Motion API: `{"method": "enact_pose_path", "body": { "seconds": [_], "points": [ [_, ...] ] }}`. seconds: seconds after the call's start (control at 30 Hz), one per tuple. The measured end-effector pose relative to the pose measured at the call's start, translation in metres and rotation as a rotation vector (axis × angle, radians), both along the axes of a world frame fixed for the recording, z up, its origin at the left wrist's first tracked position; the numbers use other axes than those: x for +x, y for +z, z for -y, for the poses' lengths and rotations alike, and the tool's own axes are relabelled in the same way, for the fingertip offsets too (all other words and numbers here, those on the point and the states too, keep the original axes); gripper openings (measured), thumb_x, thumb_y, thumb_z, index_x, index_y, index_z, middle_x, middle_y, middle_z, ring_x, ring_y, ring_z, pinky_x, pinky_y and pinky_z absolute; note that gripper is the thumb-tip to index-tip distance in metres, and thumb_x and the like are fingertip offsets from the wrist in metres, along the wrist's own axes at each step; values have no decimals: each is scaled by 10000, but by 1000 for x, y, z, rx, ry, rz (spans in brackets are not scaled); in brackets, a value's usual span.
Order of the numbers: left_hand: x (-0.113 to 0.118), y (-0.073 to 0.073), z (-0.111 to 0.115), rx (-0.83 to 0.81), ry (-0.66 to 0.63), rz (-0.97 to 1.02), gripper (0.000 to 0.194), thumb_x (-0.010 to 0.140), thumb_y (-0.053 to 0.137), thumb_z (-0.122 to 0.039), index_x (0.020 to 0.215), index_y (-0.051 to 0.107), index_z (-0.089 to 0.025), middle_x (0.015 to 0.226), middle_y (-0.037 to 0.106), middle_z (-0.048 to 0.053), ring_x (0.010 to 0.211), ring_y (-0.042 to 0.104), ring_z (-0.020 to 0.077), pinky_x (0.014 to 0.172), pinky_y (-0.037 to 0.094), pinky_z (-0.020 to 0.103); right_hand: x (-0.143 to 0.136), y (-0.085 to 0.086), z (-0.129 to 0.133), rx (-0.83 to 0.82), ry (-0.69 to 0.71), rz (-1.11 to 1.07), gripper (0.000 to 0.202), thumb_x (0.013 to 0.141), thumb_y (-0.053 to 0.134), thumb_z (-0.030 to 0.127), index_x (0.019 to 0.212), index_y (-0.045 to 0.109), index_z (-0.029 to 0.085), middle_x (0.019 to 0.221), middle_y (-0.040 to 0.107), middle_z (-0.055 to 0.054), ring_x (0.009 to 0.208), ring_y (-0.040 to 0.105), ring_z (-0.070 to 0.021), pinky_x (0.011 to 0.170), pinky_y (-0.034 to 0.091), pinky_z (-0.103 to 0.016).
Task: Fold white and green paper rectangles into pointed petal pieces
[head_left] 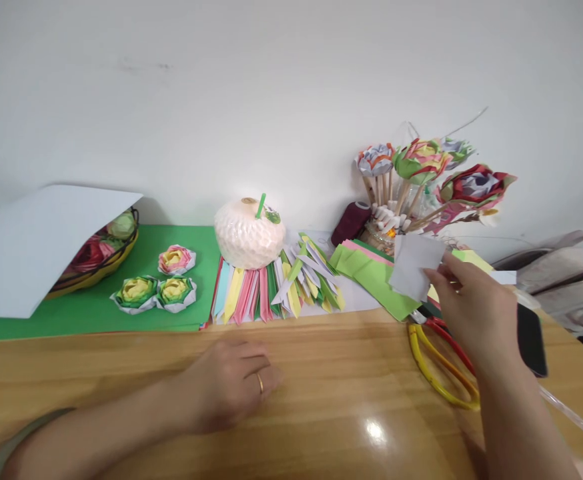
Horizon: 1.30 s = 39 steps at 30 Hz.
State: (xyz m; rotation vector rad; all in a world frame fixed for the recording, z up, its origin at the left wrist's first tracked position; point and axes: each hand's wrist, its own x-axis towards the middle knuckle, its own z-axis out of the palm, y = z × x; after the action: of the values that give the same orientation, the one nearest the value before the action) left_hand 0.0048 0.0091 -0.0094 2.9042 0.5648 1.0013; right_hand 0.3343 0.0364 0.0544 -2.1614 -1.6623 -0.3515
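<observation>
My right hand (464,293) pinches a small greyish-white paper piece (415,267) between thumb and fingers, above green paper strips (371,277). Below that hand lie scissors (439,373) with yellow and red handles. My left hand (236,385), a ring on one finger, rests on the wooden table (331,393) with its fingers curled; anything beneath them is hidden. Folded coloured paper pieces (251,293) stand in a row beyond it, with a looser pile (309,277) at their right. Behind the row is a white textured round container (249,233) with a green straw-like stick.
Three paper flowers (176,259) sit on a green sheet (91,320). A white sheet (36,247) partly covers a basket (104,270) at left. Paper flowers on sticks (421,160), a dark red thread spool (351,223), a black phone (531,340) and a grey bag (561,280) are at right.
</observation>
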Motion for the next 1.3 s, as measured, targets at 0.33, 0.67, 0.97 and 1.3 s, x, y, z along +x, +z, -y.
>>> {"method": "enact_pose_path", "body": {
  "seconds": [0.33,0.67,0.97,1.3],
  "points": [
    [0,2,-1,11,-29,24,259,905,370,-77,796,597,-140,570,579,18,544,555,150,476,429,246,3,1,-1,325,14,16,225,886,449,340,874,595,169,948,665,-158,736,632,-256,656,446,-351],
    [0,11,0,142,173,137,194,926,505,-324,1005,554,-154,849,642,46,752,601,169,655,519,291,-102,-18,35,95,1207,293,295,961,340,121,851,613,143,766,658,-51,720,580,-170,631,416,-281],
    [0,1,-1,19,129,-33,218,902,440,-78,807,623,-149,710,644,26,719,582,173,673,497,302,-107,-37,38,-224,1256,56,284,973,366,154,795,587,149,770,579,-37,700,472,-164,608,355,-288],
    [0,4,2,-477,117,84,219,893,440,-150,743,598,-153,684,649,19,606,597,138,587,471,233,-92,-32,27,-412,1163,-154,187,951,408,181,870,576,179,873,586,-49,805,522,-168,692,416,-289]
  ]
}}
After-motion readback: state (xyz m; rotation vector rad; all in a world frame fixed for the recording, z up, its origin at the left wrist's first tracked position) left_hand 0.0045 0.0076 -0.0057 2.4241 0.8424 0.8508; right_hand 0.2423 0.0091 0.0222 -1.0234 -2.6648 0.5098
